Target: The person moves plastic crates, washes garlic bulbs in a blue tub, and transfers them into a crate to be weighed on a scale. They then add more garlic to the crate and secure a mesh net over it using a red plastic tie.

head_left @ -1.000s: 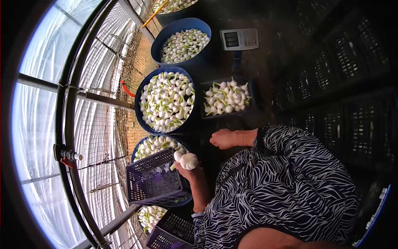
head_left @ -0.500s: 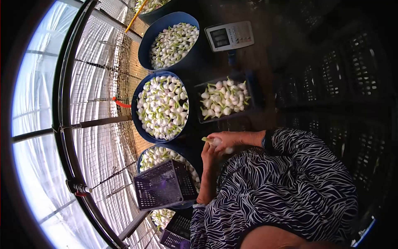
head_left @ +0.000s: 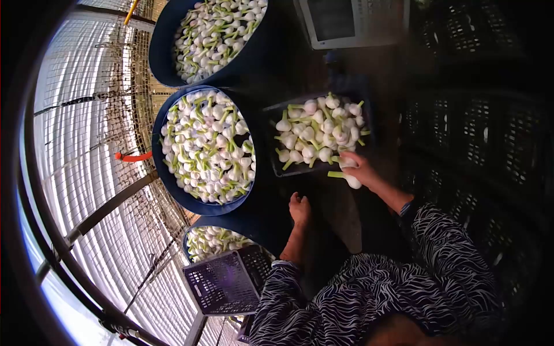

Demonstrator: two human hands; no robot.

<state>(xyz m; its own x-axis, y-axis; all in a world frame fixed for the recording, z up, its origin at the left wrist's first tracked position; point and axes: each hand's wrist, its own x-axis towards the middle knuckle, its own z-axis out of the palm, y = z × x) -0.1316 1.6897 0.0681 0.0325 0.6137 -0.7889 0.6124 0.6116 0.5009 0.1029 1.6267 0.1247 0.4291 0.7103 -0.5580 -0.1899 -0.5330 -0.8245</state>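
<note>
My right hand [head_left: 360, 167] is closed around garlic bulbs [head_left: 352, 182], at least two of them, with a cut green stem pointing left. It is at the near right corner of a dark crate [head_left: 279, 173] heaped with white garlic. My left hand [head_left: 299, 209] hangs to the left and nearer my body, its fingers curled in and no garlic visible in them. Left of the crate stands a round blue tub [head_left: 157, 135] filled with trimmed garlic.
Another blue tub [head_left: 245, 60] of garlic is at the top, beside a scale display [head_left: 332, 20]. At lower left an empty purple-black crate [head_left: 222, 282] rests tilted on a third tub [head_left: 199, 224]. Dark stacked crates [head_left: 450, 127] line the right side. Wire mesh [head_left: 133, 75] runs along the left.
My hands have parted. The right has moved forward and right to the crate with garlic in it; the left has let go and sits lower. The view has shifted closer to the tubs.
</note>
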